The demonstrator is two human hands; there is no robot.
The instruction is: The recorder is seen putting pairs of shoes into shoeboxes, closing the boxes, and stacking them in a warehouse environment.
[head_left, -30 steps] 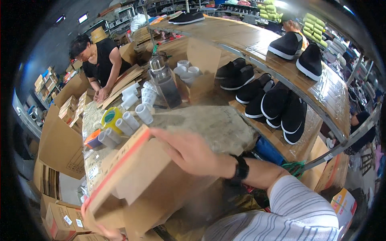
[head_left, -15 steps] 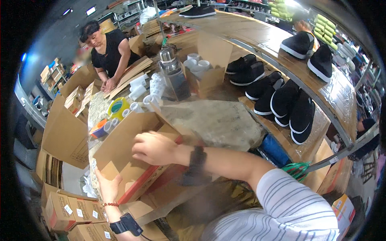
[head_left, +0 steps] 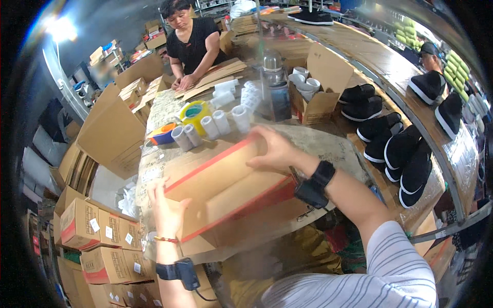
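An open brown cardboard box (head_left: 241,207) with red edges lies slanted on the worktable in front of me, its inside facing up. My left hand (head_left: 167,211) grips its left end, thumb on the inner side and fingers outside. On the right end, my right hand (head_left: 275,151) has closed over the far corner, thumb inside. Nothing shows inside the box. Just beyond it stand several white rolls (head_left: 221,122), a large yellow-rimmed tape roll (head_left: 194,117) and an orange and blue tape roll (head_left: 163,134).
A co-worker (head_left: 192,49) across the table handles flat cardboard pieces (head_left: 215,77). A drink flask (head_left: 275,66) stands beside an open carton (head_left: 328,105) of white rolls. Black shoes (head_left: 405,154) line the rack at right. Stacked cartons (head_left: 110,231) stand at lower left.
My right hand has moved from above the box to its far right corner and taken hold. The box has turned and its flaps no longer stand up. My view has shifted left.
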